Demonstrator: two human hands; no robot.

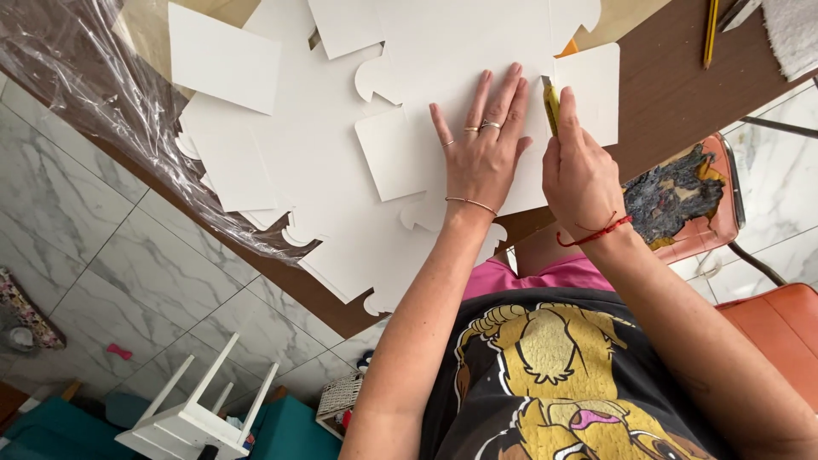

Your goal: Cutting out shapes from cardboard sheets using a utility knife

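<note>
The left hand [484,158] lies flat, fingers spread, pinning a white die-cut cardboard sheet [443,77] to the brown bench [673,94], while the right hand [579,170] is closed around a yellow utility knife [552,106] whose tip meets the sheet beside a square flap [596,85]. The cut appears only just begun here. Several more white die-cut sheets [281,170] lie overlapping alongside, apparently still unfolded.

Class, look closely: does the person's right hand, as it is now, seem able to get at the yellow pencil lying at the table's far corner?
Probably yes: the pencil lies uncovered on bare table just beyond the right hand, though that hand already holds a yellow cutter.
</note>
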